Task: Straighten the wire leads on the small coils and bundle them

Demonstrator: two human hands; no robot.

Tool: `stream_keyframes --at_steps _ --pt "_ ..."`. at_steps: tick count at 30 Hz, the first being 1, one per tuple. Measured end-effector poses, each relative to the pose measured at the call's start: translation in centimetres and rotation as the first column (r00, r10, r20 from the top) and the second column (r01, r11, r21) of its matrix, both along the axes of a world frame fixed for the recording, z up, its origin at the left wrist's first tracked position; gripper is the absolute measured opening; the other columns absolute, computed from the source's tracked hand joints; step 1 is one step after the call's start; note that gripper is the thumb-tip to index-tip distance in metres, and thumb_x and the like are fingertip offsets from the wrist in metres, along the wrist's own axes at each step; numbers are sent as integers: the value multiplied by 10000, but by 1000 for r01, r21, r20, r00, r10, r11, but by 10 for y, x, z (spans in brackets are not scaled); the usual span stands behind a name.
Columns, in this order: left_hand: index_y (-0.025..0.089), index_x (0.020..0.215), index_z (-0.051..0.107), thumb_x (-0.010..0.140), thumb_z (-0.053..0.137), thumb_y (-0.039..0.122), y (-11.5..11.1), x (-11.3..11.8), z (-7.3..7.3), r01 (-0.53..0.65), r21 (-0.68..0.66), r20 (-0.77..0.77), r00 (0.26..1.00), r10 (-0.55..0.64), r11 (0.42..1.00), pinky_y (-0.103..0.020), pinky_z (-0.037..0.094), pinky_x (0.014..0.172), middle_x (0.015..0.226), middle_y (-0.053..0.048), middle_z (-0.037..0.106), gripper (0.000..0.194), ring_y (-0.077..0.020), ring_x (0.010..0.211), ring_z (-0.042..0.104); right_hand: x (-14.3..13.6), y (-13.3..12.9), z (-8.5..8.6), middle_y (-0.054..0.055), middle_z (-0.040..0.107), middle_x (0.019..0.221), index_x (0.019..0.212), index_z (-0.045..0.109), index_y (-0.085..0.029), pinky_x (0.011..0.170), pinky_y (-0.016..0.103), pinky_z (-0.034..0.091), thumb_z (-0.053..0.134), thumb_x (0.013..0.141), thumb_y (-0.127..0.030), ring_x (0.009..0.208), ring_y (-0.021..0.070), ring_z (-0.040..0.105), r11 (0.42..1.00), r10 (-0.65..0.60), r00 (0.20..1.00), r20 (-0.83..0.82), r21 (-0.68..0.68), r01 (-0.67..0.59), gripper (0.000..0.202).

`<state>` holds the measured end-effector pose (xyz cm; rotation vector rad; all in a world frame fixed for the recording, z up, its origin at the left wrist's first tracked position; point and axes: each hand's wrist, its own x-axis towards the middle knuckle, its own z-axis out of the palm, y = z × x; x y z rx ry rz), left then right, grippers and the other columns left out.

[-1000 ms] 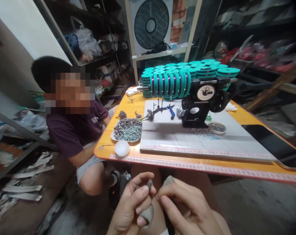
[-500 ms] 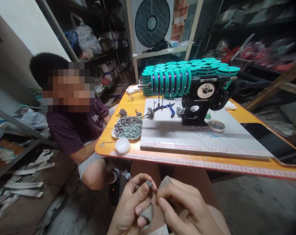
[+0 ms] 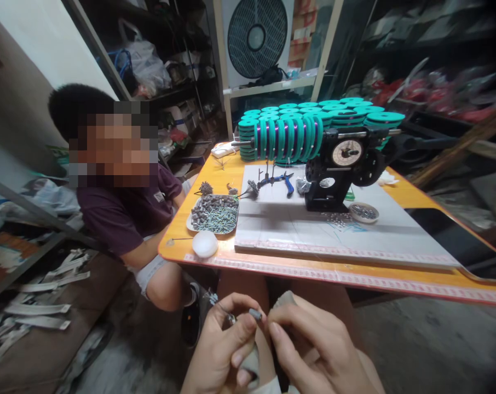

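My left hand (image 3: 225, 342) is closed over the lap, below the table's front edge. Its thumb and forefinger pinch a small grey cylinder (image 3: 255, 314). A cluster of thin wires with blue-grey tips (image 3: 211, 297) pokes out behind the same hand. Close beside the cylinder, my right hand (image 3: 317, 342) has thumb and forefinger pressed together; anything between them is too fine to make out. Grey finger covers show on the left hand (image 3: 250, 364) and the right hand (image 3: 287, 299).
A tray (image 3: 188, 224) of small grey and greenish parts stands by a white round container (image 3: 205, 244). A black winding machine (image 3: 326, 189) carries teal spools (image 3: 289, 137). Blue-handled pliers (image 3: 289, 186) and a dish (image 3: 365, 220) of metal bits lie near. Another person (image 3: 120, 219) sits at left.
The grey cylinder has tilted and shifted slightly right in the left fingertips. Both hands moved a little to the right and down, staying close together.
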<state>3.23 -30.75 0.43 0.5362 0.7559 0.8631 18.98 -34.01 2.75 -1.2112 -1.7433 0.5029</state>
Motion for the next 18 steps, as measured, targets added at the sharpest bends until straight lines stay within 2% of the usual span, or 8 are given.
stream_keyframes --at_steps 3,5,9,13,16,18 --pt "209 798 720 710 851 366 -1 2 3 -32 94 -67 997 38 995 -74 319 304 412 109 371 223 16 315 245 0 -2 -4 28 588 723 897 632 -179 554 237 463 512 929 -98 643 155 588 994 -49 990 129 107 35 148" --pt "211 805 716 717 845 359 -1 3 3 -45 166 -106 992 63 985 -84 339 305 467 91 441 215 15 325 266 0 -3 -9 46 601 746 941 634 -171 571 264 473 521 933 -104 654 173 585 986 -70 980 188 163 39 131" --pt "199 799 714 708 847 367 -3 2 2 -96 233 -190 971 142 968 -102 379 321 620 59 534 233 15 343 354 2 -1 -15 57 618 765 1018 640 -172 588 283 493 507 952 -112 671 188 600 983 -74 968 240 183 30 159" --pt "198 781 737 741 819 333 -4 -2 2 -77 350 -255 951 174 933 -140 407 324 763 34 563 163 -9 354 456 4 2 -14 58 682 813 1091 640 -166 611 258 522 470 986 -121 688 171 634 984 -8 987 161 179 -22 205" --pt "214 772 772 746 811 305 -4 -4 5 -44 424 -290 940 181 905 -168 428 325 758 18 573 102 -42 367 497 5 3 -12 46 700 844 1166 638 -178 642 231 540 515 983 -152 706 154 655 993 59 996 60 104 -65 221" --pt "232 768 790 743 813 315 -4 -4 7 -44 436 -288 939 186 899 -168 428 322 759 14 570 90 -50 372 512 6 3 -11 33 695 823 1145 656 -193 627 219 537 537 973 -156 692 148 656 994 88 996 -5 60 -87 213"
